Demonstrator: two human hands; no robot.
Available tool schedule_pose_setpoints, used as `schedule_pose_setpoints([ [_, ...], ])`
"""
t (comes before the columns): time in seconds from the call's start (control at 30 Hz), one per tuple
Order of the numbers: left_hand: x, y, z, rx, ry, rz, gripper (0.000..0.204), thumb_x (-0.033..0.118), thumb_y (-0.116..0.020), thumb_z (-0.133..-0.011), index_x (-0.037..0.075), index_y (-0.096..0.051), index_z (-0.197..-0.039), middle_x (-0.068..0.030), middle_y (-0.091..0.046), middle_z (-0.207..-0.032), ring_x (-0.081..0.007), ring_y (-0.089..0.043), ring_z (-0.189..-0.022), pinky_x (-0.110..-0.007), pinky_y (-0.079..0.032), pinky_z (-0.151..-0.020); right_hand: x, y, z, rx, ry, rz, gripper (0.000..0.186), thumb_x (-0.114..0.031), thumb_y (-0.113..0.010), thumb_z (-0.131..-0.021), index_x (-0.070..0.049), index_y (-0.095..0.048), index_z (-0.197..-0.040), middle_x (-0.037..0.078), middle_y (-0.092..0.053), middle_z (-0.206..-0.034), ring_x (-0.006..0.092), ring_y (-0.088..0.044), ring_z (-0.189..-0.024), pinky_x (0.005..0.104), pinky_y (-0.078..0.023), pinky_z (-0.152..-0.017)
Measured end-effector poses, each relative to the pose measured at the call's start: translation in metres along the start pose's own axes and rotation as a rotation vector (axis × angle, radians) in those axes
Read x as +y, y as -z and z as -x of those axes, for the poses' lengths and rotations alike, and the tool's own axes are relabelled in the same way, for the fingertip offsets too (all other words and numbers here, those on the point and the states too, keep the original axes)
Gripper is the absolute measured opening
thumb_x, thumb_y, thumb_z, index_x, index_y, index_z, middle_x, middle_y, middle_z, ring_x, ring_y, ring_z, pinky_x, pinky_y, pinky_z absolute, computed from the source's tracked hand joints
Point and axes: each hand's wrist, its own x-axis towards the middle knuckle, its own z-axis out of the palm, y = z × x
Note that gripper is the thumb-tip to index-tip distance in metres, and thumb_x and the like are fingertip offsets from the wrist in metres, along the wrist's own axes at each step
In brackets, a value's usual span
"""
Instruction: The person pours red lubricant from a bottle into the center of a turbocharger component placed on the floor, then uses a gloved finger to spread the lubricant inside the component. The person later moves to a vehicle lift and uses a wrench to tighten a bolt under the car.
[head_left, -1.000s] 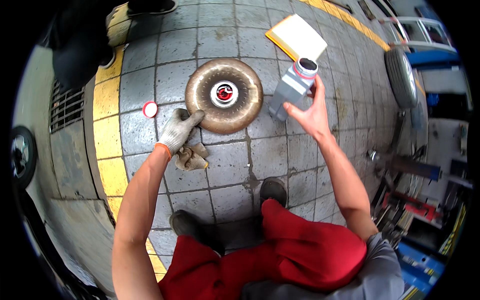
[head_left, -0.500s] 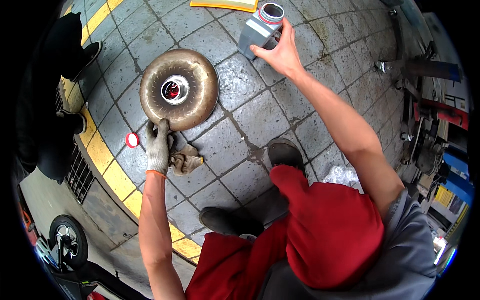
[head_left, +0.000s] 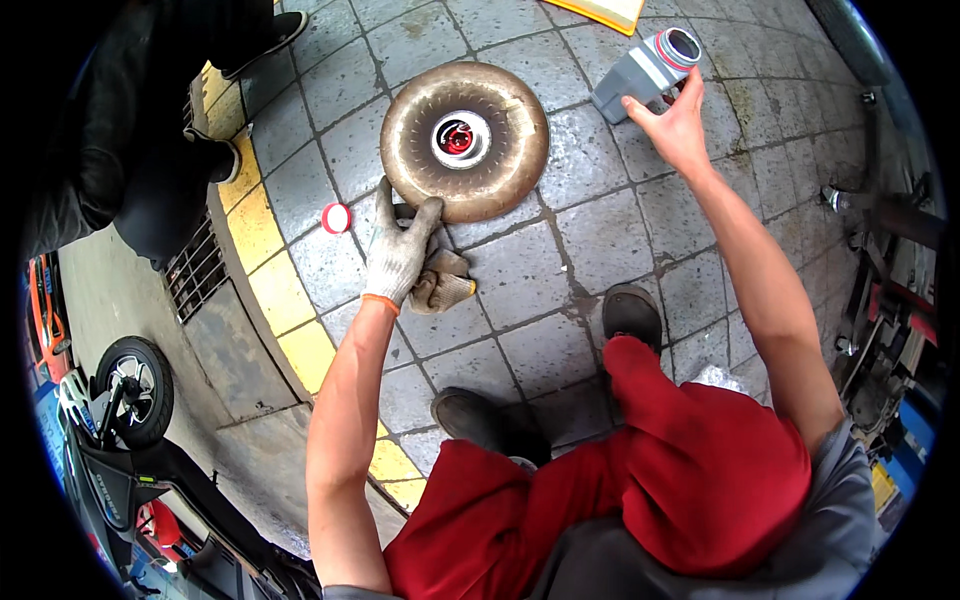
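A round, brownish metal torque converter lies flat on the tiles, with red fluid showing in its central hub. My left hand, in a pale knitted glove with an orange cuff, is at its near rim. Its thumb and fingers are spread apart against the edge. A crumpled, dirty work glove lies beside that hand. Bare, my right hand grips a grey plastic oil bottle to the right of the converter. The bottle is uncapped and tilted, its mouth up and to the right. A red cap rests left of the converter.
An orange-edged panel lies at the far edge. Another person's dark-clad legs are at the left, beside a floor grate and yellow line. A scooter wheel stands lower left. Metal equipment lines the right.
The view has shifted, so the scene sits further right and higher. My left thumb and fingers have spread wider at the rim. The bottle in my right hand leans more to the right.
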Motion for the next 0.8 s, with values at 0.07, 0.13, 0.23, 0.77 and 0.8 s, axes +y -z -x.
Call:
schedule_pose_setpoints([
  [0.07, -0.009, -0.001, 0.001, 0.026, -0.025, -0.033, 0.113, 0.059, -0.079, -0.091, 0.001, -0.023, -0.170, -0.0274, -0.060, -0.145, -0.0360, -0.065, -0.127, -0.041, -0.050, -0.109, -0.005, -0.001, 0.001, -0.006, -0.004, 0.010, 0.126, -0.046, -0.094, -0.079, 0.000, -0.013, -0.165, 0.027, -0.032, -0.157, 0.0408, -0.041, -0.148, 0.0498, -0.039, -0.123],
  [0.13, -0.010, -0.006, 0.003, 0.019, -0.031, -0.045, 0.114, 0.059, -0.080, -0.090, 0.001, -0.023, -0.170, -0.0264, -0.060, -0.146, -0.0364, -0.065, -0.127, -0.042, -0.050, -0.109, -0.002, -0.001, 0.000, 0.008, 0.005, 0.029, 0.126, -0.046, -0.094, -0.079, -0.001, -0.013, -0.165, 0.027, -0.032, -0.157, 0.0408, -0.041, -0.148, 0.0498, -0.039, -0.123],
  [0.23, -0.008, -0.011, 0.011, -0.011, -0.010, -0.056, 0.117, 0.058, -0.082, -0.089, 0.002, -0.020, -0.170, -0.0223, -0.063, -0.139, -0.0359, -0.067, -0.122, -0.042, -0.052, -0.106, 0.001, -0.001, -0.001, 0.006, 0.028, 0.012, 0.126, -0.046, -0.094, -0.079, 0.000, -0.013, -0.164, 0.027, -0.032, -0.157, 0.0408, -0.040, -0.148, 0.0495, -0.039, -0.124],
  [0.77, 0.048, -0.051, 0.093, -0.560, 0.319, 0.012, 0.072, 0.045, -0.071, -0.101, 0.016, -0.040, -0.160, -0.0040, -0.075, -0.078, -0.0137, -0.070, -0.054, -0.025, -0.034, -0.036, 0.002, -0.001, 0.002, 0.021, 0.032, 0.032, 0.125, -0.043, -0.094, -0.077, 0.000, -0.014, -0.163, 0.027, -0.036, -0.153, 0.0411, -0.042, -0.145, 0.0505, -0.040, -0.122],
  [0.8, 0.064, -0.044, 0.092, -0.697, 0.388, -0.011, 0.071, 0.043, -0.074, -0.100, 0.009, -0.046, -0.156, -0.0065, -0.073, -0.086, -0.0138, -0.070, -0.060, -0.028, -0.044, -0.046, 0.002, -0.001, 0.001, 0.018, 0.030, 0.020, 0.125, -0.043, -0.094, -0.077, 0.000, -0.014, -0.163, 0.027, -0.036, -0.152, 0.0411, -0.042, -0.145, 0.0505, -0.040, -0.122],
])
